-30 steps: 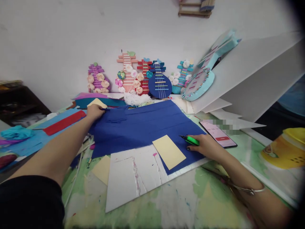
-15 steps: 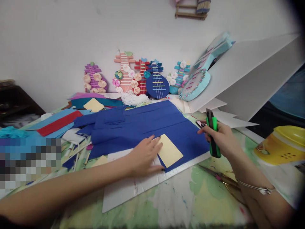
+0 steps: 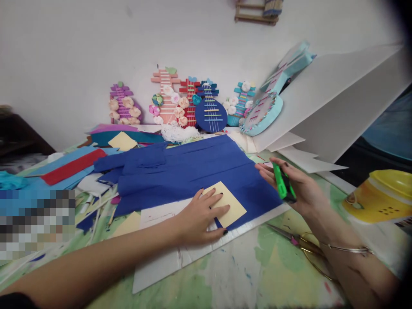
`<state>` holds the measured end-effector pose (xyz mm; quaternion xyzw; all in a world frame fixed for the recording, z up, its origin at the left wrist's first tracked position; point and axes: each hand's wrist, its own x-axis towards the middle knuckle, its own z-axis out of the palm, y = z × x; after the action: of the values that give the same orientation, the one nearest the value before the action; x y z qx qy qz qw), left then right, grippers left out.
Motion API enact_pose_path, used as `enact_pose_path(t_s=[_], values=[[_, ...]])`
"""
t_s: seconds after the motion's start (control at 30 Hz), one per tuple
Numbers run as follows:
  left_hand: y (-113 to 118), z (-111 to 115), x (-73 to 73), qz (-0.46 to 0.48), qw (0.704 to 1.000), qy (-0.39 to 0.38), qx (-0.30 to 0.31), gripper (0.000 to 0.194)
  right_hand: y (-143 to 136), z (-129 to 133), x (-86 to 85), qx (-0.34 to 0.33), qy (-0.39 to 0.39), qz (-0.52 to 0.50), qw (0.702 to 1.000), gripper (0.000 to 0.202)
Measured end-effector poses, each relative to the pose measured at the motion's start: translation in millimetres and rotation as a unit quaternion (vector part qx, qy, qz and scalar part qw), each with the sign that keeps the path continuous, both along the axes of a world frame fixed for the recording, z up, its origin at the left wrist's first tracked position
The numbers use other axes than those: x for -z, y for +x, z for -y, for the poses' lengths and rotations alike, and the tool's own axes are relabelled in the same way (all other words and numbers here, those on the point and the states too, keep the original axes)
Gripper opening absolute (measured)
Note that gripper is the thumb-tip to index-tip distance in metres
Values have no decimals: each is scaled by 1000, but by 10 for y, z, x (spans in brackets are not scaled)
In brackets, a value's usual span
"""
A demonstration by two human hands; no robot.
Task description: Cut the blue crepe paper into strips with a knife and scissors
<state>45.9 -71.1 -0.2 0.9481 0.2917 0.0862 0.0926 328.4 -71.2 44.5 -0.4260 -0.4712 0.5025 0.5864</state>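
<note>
- Left hand (image 3: 202, 216) is now over the yellow card (image 3: 236, 208); a second ago it's at the blue sheet's far-left end.
- Your green cutter (image 3: 283, 182) tips over from upright, still gripped in your right hand (image 3: 301, 186), fingers extended.
- Left hand: open, palm down, fingers spread, fingertips on card.
- Card sits on blue sheet (image 3: 183, 169), left of your right hand.
- Scissors (image 3: 298, 241) below right hand.
</note>
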Motion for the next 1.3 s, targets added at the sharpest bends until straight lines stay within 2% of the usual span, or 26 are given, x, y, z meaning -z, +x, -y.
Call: enact_pose_path(t_s=[0.13,0.27,0.3,0.37,0.43,0.5,0.6,0.67,0.77,0.83,0.93,1.13,1.2,1.3], values=[[-19,12,24,14,1000,7,23,47,-18,10,33,-15,50,30,998,38],[-10,108,18,2,997,44,59,41,-109,-2,158,36,31,82,995,34],[-3,140,11,4,996,54,70,41,-156,2,189,28,35,109,993,33],[8,196,-6,22,992,73,98,40,-281,19,237,-41,48,180,982,30],[1,217,-27,57,986,95,124,35,-422,37,269,-114,81,284,949,25],[-38,185,-47,96,982,125,109,30,-545,45,297,-155,133,401,893,30],[-149,38,-69,127,976,174,17,35,-642,38,347,-183,183,498,828,41],[-225,-88,-71,129,973,187,-36,31,-653,38,377,-192,183,516,814,45],[-282,-232,-38,106,982,143,-61,19,-638,60,382,-173,149,512,828,52],[-278,-271,7,91,988,108,-67,26,-627,82,354,-156,128,503,840,52],[-245,-267,81,92,990,85,-71,27,-609,104,311,-148,103,472,863,41],[-225,-254,139,95,993,44,-52,30,-568,53,362,-134,36,273,952,35],[-226,-259,136,90,994,32,-50,33,-572,23,381,-108,25,221,969,32],[-220,-256,123,84,995,22,-53,34,-595,-4,389,-72,22,198,977,34]])
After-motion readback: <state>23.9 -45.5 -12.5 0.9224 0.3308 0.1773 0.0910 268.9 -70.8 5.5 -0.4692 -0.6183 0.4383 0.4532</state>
